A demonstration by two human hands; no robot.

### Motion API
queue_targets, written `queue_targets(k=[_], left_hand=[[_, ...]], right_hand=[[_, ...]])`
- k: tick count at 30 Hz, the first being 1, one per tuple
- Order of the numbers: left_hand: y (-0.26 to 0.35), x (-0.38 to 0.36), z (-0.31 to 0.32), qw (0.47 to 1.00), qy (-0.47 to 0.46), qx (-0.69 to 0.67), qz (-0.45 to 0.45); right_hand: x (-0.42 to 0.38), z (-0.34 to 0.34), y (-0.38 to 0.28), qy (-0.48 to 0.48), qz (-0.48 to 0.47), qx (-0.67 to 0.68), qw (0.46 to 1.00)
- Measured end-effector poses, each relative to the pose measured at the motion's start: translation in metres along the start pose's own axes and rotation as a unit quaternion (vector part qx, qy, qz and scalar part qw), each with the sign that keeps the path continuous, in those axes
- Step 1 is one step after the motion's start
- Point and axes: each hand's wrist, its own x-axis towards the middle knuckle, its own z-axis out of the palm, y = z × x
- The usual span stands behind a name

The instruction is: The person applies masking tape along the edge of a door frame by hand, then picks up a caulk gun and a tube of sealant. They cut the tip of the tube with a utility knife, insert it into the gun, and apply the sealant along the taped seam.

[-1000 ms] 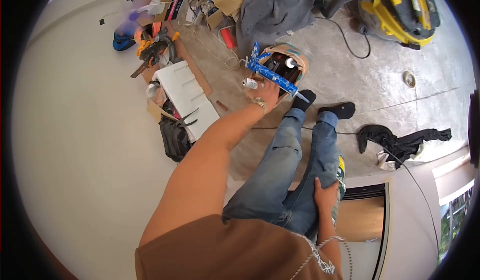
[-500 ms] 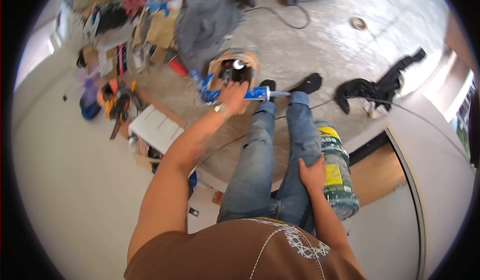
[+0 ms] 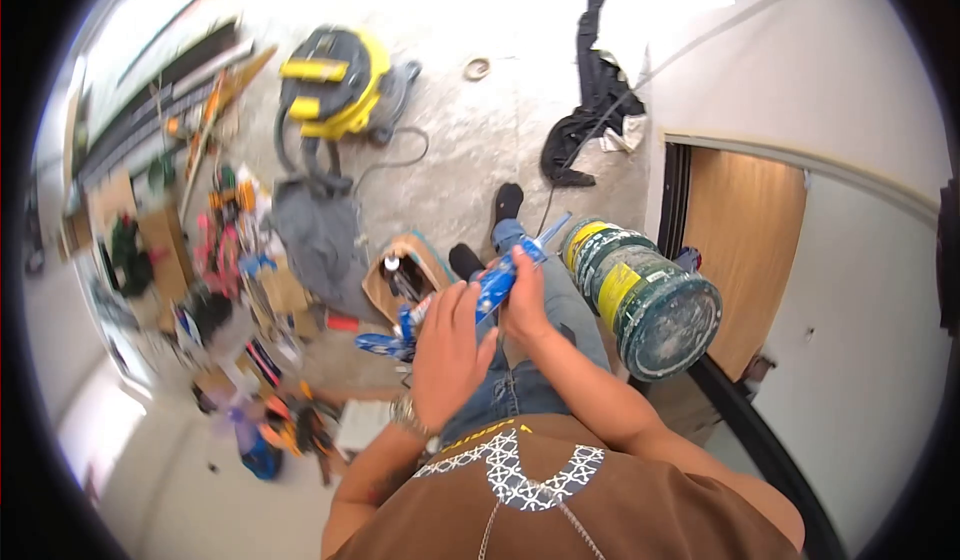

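A blue caulking gun (image 3: 492,296), smeared with white, lies slantwise above my lap, its nozzle pointing up and right. My right hand (image 3: 522,298) wraps around the front part of its barrel. My left hand (image 3: 448,348), with a watch on the wrist, rests against the rear of the barrel with fingers stretched and thumb apart. Blue handle parts (image 3: 385,345) stick out to the left of that hand. Just beyond is an open tan bag (image 3: 380,295) with a white-capped bottle (image 3: 392,263) and dark items inside.
Stacked green buckets (image 3: 645,305) stand by my right leg. A yellow and black vacuum cleaner (image 3: 335,85), a tape roll (image 3: 477,68) and black clothing (image 3: 590,110) are on the concrete floor. Grey cloth (image 3: 318,235) and mixed clutter lie at left. A wooden door (image 3: 745,250) is at right.
My right hand has left my knee and taken hold of the caulking gun's barrel. My left hand has loosened its grip, fingers now straight. The gun is nearer my body, and the view has turned.
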Motion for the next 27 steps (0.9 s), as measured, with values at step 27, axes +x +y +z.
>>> queue_targets(k=[27], left_hand=[[0.130,0.469,0.368,0.897,-0.381,-0.223,-0.011]], right_hand=[[0.451,-0.342,-0.203,0.076,0.038,0.391,0.917]])
